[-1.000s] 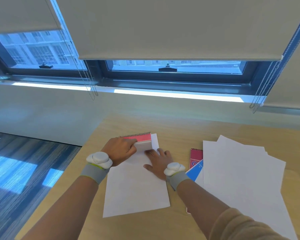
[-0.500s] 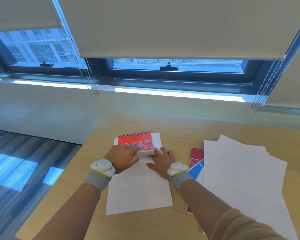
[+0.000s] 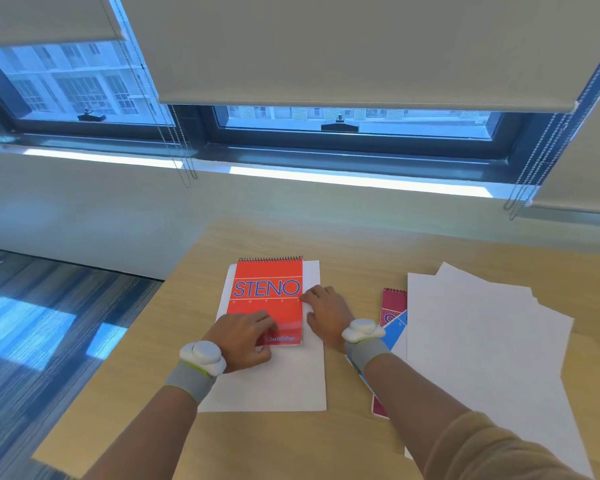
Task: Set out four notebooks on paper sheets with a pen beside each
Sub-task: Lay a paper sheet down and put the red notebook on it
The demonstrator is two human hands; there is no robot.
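A red spiral "STENO" notebook (image 3: 267,296) lies flat on the far half of a white paper sheet (image 3: 274,382) on the wooden table. My left hand (image 3: 245,339) rests on the notebook's near-left corner, fingers curled onto the cover. My right hand (image 3: 323,315) lies flat on the sheet, fingertips touching the notebook's right edge. To the right, a dark red notebook (image 3: 392,304) and a blue notebook (image 3: 394,332) lie partly under a loose stack of white sheets (image 3: 482,344). No pen is in view.
The wooden table (image 3: 354,251) ends at its left edge close to the sheet, with blue carpet floor (image 3: 49,341) below. A wall and window with blinds and hanging bead cords (image 3: 184,161) stand behind the table.
The red notebook, raised at its near edge a second ago, now lies flat with the whole cover showing. Both hands have slid back toward me along it.
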